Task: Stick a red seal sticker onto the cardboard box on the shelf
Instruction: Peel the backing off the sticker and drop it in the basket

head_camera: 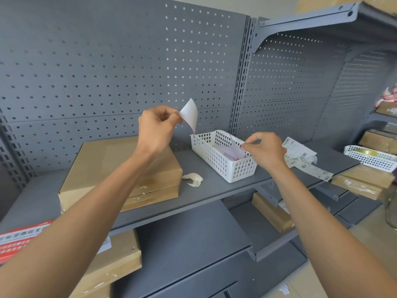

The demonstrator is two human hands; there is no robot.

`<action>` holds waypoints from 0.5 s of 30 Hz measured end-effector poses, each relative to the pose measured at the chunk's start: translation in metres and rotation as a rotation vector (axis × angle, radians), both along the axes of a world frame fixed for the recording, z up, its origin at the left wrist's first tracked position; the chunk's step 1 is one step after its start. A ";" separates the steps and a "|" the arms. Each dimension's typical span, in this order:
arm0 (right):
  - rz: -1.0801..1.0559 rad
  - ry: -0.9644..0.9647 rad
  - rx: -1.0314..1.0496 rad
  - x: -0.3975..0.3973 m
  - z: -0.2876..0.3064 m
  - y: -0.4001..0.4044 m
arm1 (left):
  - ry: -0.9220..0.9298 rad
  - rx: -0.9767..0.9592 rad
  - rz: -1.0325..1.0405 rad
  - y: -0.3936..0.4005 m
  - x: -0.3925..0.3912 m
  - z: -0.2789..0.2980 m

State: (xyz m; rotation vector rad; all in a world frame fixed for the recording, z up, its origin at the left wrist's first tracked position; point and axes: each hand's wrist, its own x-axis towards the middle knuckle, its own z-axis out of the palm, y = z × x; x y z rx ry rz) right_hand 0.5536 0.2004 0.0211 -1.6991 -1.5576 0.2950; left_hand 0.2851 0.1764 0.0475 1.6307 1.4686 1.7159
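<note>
Two bare forearms reach up from the bottom edge. The left hand (159, 125) pinches the white backing paper (190, 114) and lifts it, while the right hand (265, 150) pinches the sticker (236, 147) (its red edge barely shows) above the white basket (223, 166). Peeling slowly and holding only a corner should keep the adhesive clean. The cardboard box (103, 164) lies on the shelf (204, 190), below the left wrist, well apart from both sets of fingertips.
</note>
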 end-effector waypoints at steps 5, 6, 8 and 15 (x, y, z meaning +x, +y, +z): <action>0.113 0.052 0.129 -0.024 0.010 -0.007 | 0.014 0.007 0.034 -0.004 -0.006 0.000; 0.159 0.078 0.156 -0.032 0.015 -0.009 | 0.027 0.020 0.048 -0.005 -0.008 0.000; 0.277 0.147 0.198 -0.054 0.029 -0.016 | 0.068 0.057 0.088 -0.009 -0.009 0.001; 0.471 0.237 0.272 -0.131 0.064 -0.023 | 0.319 0.238 0.253 -0.028 -0.014 0.009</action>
